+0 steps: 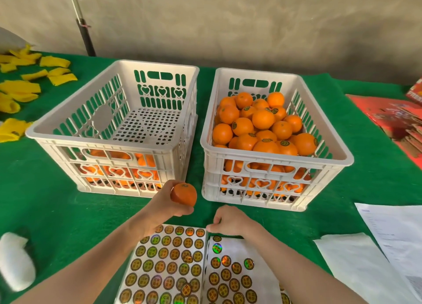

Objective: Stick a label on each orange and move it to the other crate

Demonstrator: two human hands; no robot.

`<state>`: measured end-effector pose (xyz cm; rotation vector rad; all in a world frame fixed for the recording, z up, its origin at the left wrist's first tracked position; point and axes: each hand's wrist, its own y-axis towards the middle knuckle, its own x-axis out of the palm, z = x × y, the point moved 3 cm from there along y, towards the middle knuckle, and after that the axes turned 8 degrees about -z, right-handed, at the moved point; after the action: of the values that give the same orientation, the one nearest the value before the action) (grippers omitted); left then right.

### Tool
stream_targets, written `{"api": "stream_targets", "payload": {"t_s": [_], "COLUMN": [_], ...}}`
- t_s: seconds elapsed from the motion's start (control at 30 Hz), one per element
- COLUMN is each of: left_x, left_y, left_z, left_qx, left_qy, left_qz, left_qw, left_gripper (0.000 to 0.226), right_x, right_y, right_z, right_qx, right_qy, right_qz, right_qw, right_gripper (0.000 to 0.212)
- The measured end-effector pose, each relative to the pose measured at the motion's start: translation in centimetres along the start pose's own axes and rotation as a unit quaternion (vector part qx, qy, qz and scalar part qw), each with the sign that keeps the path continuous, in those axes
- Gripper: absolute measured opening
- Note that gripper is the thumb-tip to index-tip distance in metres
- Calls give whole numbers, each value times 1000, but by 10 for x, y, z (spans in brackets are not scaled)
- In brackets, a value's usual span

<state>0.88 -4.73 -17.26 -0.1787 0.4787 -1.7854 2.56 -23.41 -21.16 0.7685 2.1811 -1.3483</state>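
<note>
- My left hand grips one orange just before the left crate, whose oranges show only through its near slots.
- The right crate holds a pile of them, many labelled.
- My right hand curls at the top edge of the label sheets; I cannot tell if it pinches anything.
- The label print is unreadable, and the sheets are cut off below.

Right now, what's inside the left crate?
Left crate: bare perforated floor at the far end; oranges show through the near wall's slots. Their count and any labels are hidden by that wall.
</note>
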Motion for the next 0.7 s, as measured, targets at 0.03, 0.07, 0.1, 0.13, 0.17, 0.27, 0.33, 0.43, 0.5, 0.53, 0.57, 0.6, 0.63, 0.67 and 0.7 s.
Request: {"api": "stream_targets", "payload": {"t_s": [0.03,0.07,0.1,0.13,0.17,0.27,0.33,0.43,0.5,0.53,0.57,0.6,0.63,0.67,0.7], "left_x": [2,5,8,12,16,28,33,40,46,49,53,57,61,65,70], "left_y": [0,1,2,4,5,9,11,9,7,5,4,4,4,4,4], "left_z": [0,0,1,1,1,1,-1,-3,-6,-8,-11,-14,-17,-19,-21], "left_qx": [-2,-5,-7,-9,-9,-10,-17,-30,-40,-52,-65,-79,-94,-108,-118], "left_qy": [-5,-10,-17,-25,-32,-47,-66,-99,-126,-149,-177,-208,-238,-264,-284], "left_qz": [-7,-15,-23,-30,-36,-57,-70,-97,-134,-156,-177,-193,-203,-206,-203], "left_qw": [1000,1000,1000,999,999,997,995,990,982,975,966,956,945,936,930], "left_gripper": [70,69,67,66,65,65,61,45,49,55,59,63,68,70,70], "right_x": [-2,-3,-1,1,4,8,8,5,0,-2,-4,-5,-6,-6,-6], "right_y": [-5,-10,-15,-18,-20,-24,-26,-30,-33,-36,-38,-41,-43,-45,-46], "right_z": [9,17,24,30,33,35,37,44,49,52,54,55,57,58,59], "right_qx": [13,27,35,36,31,2,-12,-26,-38,-47,-56,-62,-65,-67,-69], "right_qy": [-28,-56,-75,-82,-78,-28,-1,54,105,135,160,178,191,202,212], "right_qz": [-20,-37,-49,-54,-50,-22,2,41,60,69,76,82,86,92,99], "right_qw": [999,997,995,995,995,999,1000,997,992,987,983,979,976,973,970], "right_gripper": [38,42,47,47,46,36,28,19,23,26,30,32,33,34,35]}}
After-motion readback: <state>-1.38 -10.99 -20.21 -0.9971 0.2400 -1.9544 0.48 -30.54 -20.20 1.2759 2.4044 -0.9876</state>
